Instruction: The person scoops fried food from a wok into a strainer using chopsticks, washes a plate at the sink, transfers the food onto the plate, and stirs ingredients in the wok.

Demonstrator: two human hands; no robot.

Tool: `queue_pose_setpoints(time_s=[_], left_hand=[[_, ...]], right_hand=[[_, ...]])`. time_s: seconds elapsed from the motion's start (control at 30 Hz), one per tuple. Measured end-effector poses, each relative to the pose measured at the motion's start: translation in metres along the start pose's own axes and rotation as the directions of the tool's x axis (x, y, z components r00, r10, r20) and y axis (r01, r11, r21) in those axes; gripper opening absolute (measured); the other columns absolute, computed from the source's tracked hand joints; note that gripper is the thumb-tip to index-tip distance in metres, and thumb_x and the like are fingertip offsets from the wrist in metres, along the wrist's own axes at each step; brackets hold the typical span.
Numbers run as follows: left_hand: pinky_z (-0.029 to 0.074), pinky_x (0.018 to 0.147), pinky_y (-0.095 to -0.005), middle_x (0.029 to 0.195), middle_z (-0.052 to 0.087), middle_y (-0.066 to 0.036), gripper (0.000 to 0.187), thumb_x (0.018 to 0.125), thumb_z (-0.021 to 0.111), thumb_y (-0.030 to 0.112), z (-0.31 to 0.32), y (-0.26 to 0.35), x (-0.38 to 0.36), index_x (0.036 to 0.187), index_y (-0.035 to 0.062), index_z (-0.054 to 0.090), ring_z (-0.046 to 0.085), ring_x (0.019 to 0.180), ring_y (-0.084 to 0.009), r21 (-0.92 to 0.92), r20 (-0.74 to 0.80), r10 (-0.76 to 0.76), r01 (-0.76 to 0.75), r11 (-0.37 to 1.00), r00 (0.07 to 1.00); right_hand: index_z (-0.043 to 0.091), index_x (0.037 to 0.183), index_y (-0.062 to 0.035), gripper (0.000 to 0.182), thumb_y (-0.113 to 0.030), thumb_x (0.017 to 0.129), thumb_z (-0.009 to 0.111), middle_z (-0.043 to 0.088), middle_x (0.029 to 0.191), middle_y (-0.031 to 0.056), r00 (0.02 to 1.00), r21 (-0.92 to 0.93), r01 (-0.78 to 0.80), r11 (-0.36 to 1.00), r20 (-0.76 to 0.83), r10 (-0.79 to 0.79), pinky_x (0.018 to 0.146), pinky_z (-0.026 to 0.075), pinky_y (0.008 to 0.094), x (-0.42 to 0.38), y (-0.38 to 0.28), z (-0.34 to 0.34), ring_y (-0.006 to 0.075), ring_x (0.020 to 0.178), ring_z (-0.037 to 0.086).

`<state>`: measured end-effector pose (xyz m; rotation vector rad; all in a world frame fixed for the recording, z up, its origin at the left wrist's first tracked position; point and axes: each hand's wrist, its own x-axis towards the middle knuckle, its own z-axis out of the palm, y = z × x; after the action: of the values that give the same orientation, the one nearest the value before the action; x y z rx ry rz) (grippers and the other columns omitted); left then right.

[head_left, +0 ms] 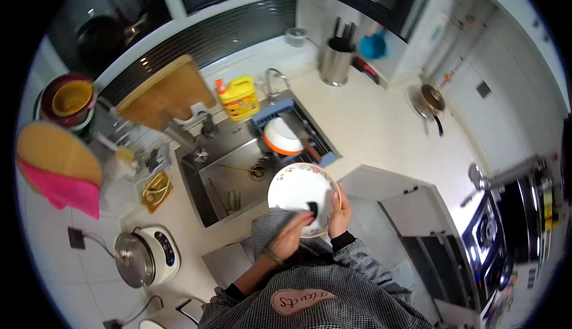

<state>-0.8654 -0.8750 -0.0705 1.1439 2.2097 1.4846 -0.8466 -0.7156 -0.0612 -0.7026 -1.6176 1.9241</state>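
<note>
I hold a white plate [295,189] with a patterned rim over the front edge of the steel sink [229,177]. My right hand [339,210] grips the plate's right rim. My left hand [291,233] presses a small dark sponge [311,208] against the plate's lower face. A bracelet sits on my left wrist. An orange-and-white bowl [280,137] lies upside down in the blue-edged rack [322,144] at the right side of the sink.
A yellow detergent bottle [239,96] and a faucet [271,81] stand behind the sink. A wooden cutting board [164,93] leans at the back left. A rice cooker [146,256] sits front left, a steel utensil holder [335,61] and a pan [430,99] back right.
</note>
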Motion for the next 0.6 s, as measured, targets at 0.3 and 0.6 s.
queue_pose_setpoints(time_s=[0.3, 0.6], left_hand=[[0.046, 0.082, -0.0366, 0.095, 0.061, -0.009, 0.021, 0.080, 0.059, 0.004, 0.071, 0.048, 0.057, 0.101, 0.0043, 0.064, 0.057, 0.091, -0.0281, 0.466, -0.175, 0.154, -0.057, 0.883, 0.972], [0.038, 0.093, -0.0428, 0.114, 0.045, -0.019, 0.052, 0.081, 0.064, 0.015, 0.261, 0.174, 0.077, 0.128, 0.0019, 0.046, 0.043, 0.112, -0.0340, 0.363, -0.030, 0.127, -0.108, 0.926, 0.991]], right_hand=[[0.050, 0.126, 0.0050, 0.039, -0.020, 0.095, 0.048, 0.056, 0.122, 0.0123, 0.959, 0.092, 0.057, 0.994, -0.282, -0.029, 0.098, 0.036, 0.0289, -0.036, -0.025, -0.135, 0.0183, 0.114, 0.049], [0.049, 0.126, 0.0047, 0.039, -0.020, 0.095, 0.048, 0.056, 0.122, 0.0132, 0.861, 0.161, 0.172, 0.972, -0.503, -0.069, 0.097, 0.037, 0.0291, -0.067, -0.065, -0.349, 0.0190, 0.113, 0.050]])
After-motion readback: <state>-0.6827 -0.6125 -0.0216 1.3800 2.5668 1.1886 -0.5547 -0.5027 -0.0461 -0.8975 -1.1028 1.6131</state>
